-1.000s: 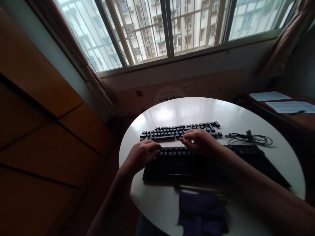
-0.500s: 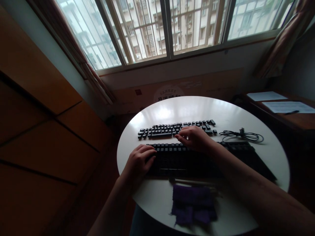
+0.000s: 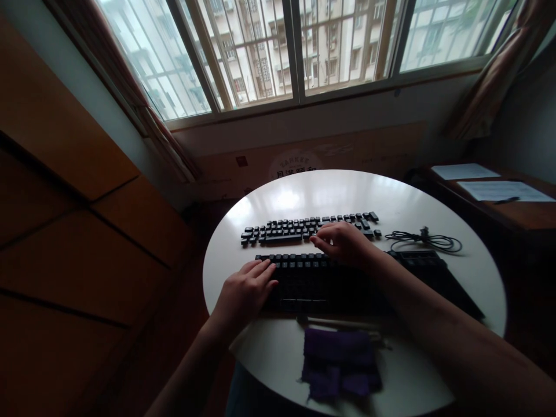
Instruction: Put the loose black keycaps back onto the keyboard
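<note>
A black keyboard (image 3: 299, 289) lies on the round white table, with keys in its upper rows and a dark, bare-looking lower part. My left hand (image 3: 249, 284) rests over its upper left end, fingers stretched out and touching the keys there. Behind the keyboard, loose black keycaps (image 3: 282, 238) are laid out in rows, a long space bar among them. My right hand (image 3: 341, 240) is at the right part of these rows, thumb and fingers drawn together in a pinch. Whatever is between its fingertips is too small to make out, and the hand covers some keycaps.
A coiled black cable (image 3: 428, 238) lies on the right of the white table (image 3: 256, 350). In front of the keyboard are a thin brush-like tool (image 3: 334, 322) and a purple cloth (image 3: 341, 362). Papers (image 3: 504, 190) and a pen lie on a brown desk at right.
My left hand's fingers have straightened and spread flatter over the keyboard's left end. My right hand stays almost in place, still pinched. The view has shifted slightly.
</note>
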Action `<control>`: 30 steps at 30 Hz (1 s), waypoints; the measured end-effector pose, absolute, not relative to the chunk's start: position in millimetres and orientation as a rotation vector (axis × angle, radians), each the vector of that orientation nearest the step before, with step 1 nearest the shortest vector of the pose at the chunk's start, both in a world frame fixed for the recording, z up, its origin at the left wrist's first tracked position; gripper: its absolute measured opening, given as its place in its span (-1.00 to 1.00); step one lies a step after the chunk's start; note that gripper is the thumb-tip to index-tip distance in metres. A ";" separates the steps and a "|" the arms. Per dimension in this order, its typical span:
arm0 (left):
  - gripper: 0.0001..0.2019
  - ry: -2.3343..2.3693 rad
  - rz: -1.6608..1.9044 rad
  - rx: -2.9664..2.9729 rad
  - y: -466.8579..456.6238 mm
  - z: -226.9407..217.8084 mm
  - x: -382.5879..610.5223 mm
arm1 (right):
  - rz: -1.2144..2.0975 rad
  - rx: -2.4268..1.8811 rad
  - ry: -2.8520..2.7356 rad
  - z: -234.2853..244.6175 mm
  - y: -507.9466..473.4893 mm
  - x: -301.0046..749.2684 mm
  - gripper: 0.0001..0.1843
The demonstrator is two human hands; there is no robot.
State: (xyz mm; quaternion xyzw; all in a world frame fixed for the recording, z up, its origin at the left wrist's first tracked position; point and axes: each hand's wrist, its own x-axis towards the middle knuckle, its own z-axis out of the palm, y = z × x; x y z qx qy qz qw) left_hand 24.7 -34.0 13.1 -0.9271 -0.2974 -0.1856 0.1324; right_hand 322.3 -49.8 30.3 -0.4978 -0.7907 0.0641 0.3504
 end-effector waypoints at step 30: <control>-0.19 -1.109 -0.136 -2.864 -45.5 -4.8 17.3 | 0.215 -1.383 -2.096 25.3 -45.4 325.4 -0.51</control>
